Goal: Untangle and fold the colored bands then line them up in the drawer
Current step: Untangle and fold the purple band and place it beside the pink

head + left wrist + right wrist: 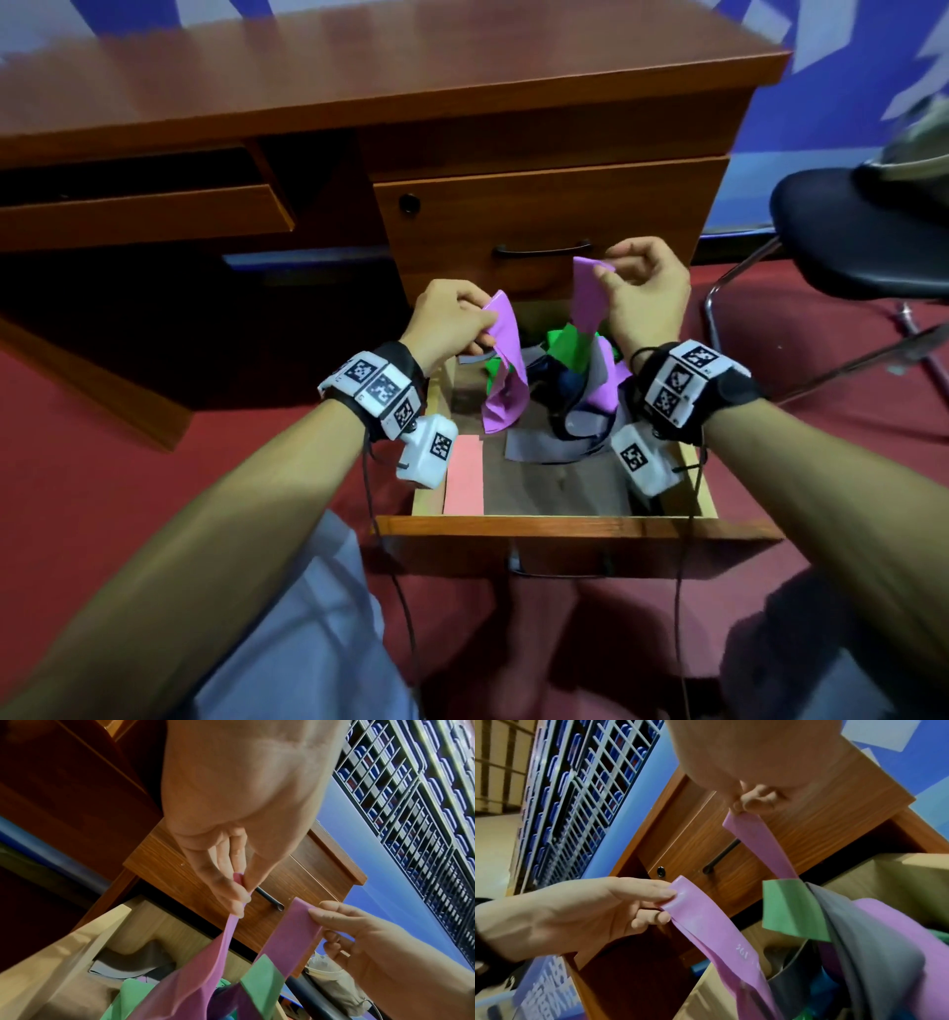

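A purple band [506, 354] [290, 935] [706, 921] is lifted above the open drawer [565, 524]. My left hand [452, 318] [239, 884] [618, 902] pinches one end of it. The other end is pinched by my right hand [642, 288] [342, 925] [752, 801], held higher, near the upper drawer's handle [542, 250]. The band's middle hangs down into a tangle of green [567, 342] [788, 906], grey [544, 444] [859, 933] and dark blue bands in the drawer's back half. A folded pink band [464, 475] lies flat along the drawer's left side.
The wooden desk [359, 87] rises behind the drawer, with a closed upper drawer front [554, 216]. A black chair [862, 236] stands to the right on the red carpet [102, 437]. My knees are below the drawer front.
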Demonstrator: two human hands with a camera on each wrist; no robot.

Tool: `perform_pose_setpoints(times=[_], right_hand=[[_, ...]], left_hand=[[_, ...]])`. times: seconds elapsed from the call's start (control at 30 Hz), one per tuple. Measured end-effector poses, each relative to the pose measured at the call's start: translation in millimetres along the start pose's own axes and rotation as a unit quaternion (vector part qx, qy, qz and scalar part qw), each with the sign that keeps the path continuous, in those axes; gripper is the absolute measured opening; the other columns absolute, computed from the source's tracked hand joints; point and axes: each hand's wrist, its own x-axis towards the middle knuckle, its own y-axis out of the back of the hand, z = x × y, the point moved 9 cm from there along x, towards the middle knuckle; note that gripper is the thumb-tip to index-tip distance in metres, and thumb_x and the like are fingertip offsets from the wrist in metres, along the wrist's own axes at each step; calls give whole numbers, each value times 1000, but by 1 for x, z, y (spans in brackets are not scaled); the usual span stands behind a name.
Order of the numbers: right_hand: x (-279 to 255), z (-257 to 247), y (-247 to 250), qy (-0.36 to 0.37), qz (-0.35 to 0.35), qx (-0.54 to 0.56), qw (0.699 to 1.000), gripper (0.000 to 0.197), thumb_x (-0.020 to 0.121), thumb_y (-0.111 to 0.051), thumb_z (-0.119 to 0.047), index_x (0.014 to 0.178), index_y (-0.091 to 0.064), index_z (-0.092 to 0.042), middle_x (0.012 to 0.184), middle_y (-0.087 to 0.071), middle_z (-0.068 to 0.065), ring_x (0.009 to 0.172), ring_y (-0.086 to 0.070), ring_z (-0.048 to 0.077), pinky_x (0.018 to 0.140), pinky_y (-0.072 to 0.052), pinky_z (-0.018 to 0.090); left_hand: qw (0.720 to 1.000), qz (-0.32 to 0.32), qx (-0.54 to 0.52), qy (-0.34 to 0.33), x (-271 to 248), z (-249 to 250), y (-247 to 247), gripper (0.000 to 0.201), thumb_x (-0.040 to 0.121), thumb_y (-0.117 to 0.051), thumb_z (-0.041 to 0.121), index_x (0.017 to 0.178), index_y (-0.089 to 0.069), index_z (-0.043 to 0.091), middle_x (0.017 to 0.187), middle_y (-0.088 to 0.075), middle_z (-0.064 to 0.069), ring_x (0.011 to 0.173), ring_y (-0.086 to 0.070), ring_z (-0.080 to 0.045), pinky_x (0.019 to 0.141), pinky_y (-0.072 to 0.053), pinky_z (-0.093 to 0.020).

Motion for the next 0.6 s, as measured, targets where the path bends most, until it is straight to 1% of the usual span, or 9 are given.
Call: perform_pose_setpoints(times=[0.07,0.13,0.23,0.3,0.33,0.43,0.5,0.57,0.6], right_hand=[[1,-16,9,31,30,8,999,18,79,-75,-17,87,-64,-28,77,-72,-9,70,-66,13,70,-55,33],[4,-27,14,43,37,18,998,17,79,-76,-17,87,-65,-26,79,-72,-7,75,-69,16,72,-56,33],[8,-41,19,81,34,19,996,13,81,-75,-14,91,-68,-18,84,-71,-7,78,-68,7,74,-57,34],[10,-51,27,112,52,27,992,12,82,-74,-15,92,-67,-18,87,-71,-7,78,-67,5,70,-54,24],[11,-51,29,114,49,26,992,12,82,-73,-16,92,-67,-19,88,-72,-6,78,-67,6,70,-53,22],[14,-43,31,90,24,37,995,13,82,-72,-13,94,-66,-15,89,-71,-5,82,-69,8,77,-56,27],[17,-44,29,75,-8,76,994,15,83,-72,-9,96,-66,-14,90,-70,-1,82,-68,10,77,-55,29],[17,-51,19,54,-69,130,988,16,84,-73,-6,96,-67,-15,84,-67,0,69,-62,12,63,-51,26],[15,-49,10,17,-116,159,980,16,85,-72,-5,95,-68,-17,77,-64,-2,60,-55,10,54,-45,23]], left_hand=[[1000,-8,-13,4,2,0,-5,16,89,-64,-4,81,-67,9,72,-71,-20,67,-72,-27,45,-49,-22],[1000,-13,-24,5,2,3,-8,14,91,-63,-3,83,-68,8,73,-71,-20,68,-72,-27,45,-49,-22],[999,-23,-37,10,2,4,-16,12,92,-63,1,84,-69,8,71,-70,-17,68,-73,-25,48,-51,-22],[999,-27,-38,9,1,7,-20,14,93,-63,3,83,-68,10,71,-69,-15,67,-74,-24,48,-51,-23],[999,-26,-40,7,1,8,-21,14,93,-63,4,82,-68,11,71,-69,-14,67,-74,-23,47,-50,-23],[999,-23,-35,-6,0,13,-22,15,92,-63,7,82,-71,15,69,-71,-9,67,-74,-22,43,-46,-23],[999,-18,-25,-23,0,19,-21,15,90,-65,10,81,-73,16,70,-72,-7,63,-71,-19,40,-41,-22],[999,-1,-25,-43,0,24,-17,15,86,-66,11,76,-75,17,68,-69,-6,59,-64,-20,41,-37,-22],[998,6,-27,-49,0,26,-14,15,85,-67,12,74,-76,18,67,-67,-5,59,-60,-21,42,-35,-22]])
